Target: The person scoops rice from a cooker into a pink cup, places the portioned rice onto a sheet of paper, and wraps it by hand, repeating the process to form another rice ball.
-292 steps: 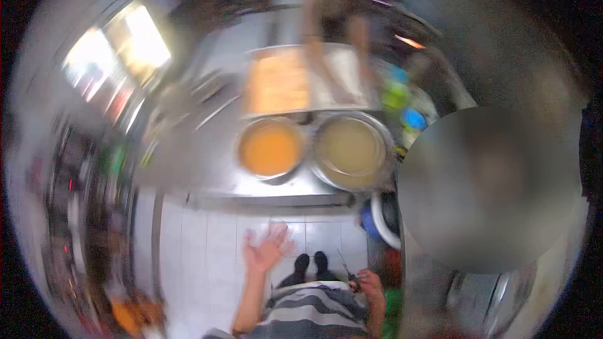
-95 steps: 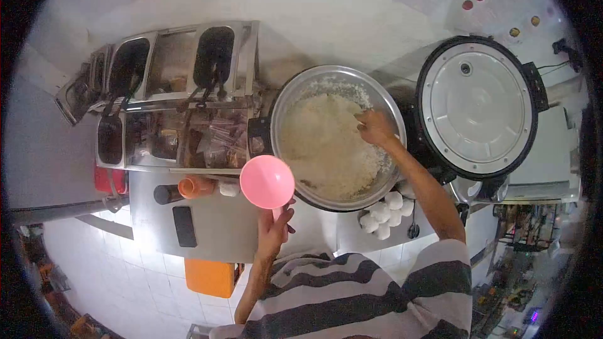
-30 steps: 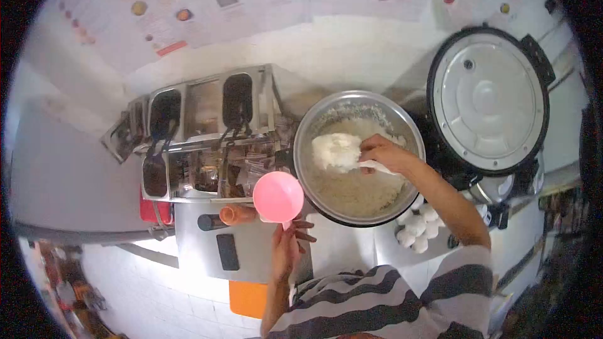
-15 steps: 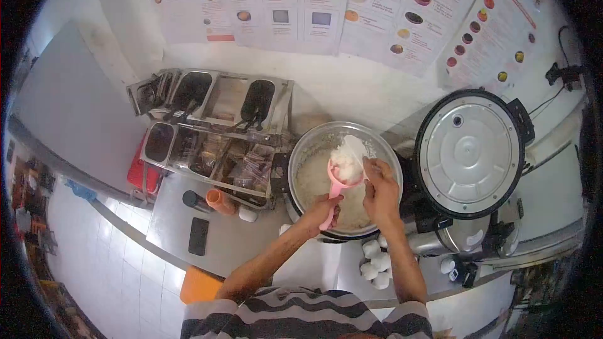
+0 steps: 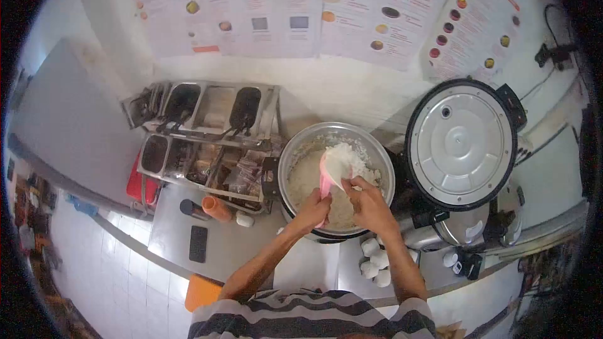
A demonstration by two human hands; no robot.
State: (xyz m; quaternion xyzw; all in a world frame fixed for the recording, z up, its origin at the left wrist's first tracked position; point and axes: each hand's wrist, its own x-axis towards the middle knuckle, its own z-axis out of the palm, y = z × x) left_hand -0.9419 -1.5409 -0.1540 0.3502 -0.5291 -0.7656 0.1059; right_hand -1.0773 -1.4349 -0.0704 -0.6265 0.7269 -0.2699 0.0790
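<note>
A wide metal rice cooker [image 5: 389, 166] holds white cooked rice [image 5: 303, 179]. Over it, my left hand [image 5: 310, 210] is closed round the handle of a pink scoop [image 5: 325, 183], whose bowl tilts above the rice. In my right hand [image 5: 369, 206] is a white rice paddle [image 5: 335, 167], its blade laid across the scoop's bowl. White rice [image 5: 349, 154] shows just behind the blade, and the inside of the scoop is largely hidden by it.
The cooker's round lid [image 5: 457, 144] stands raised at the right. Metal topping trays [image 5: 207, 132] are at the left. An orange-capped bottle [image 5: 217, 208] and a phone [image 5: 198, 243] lie on the counter. Several white round items [image 5: 375, 260] sit beside my right forearm.
The scoop has turned and tipped over the cooker, and its heaped rice no longer stands up in it. The paddle has swung across the scoop's bowl. The camera view has shifted slightly.
</note>
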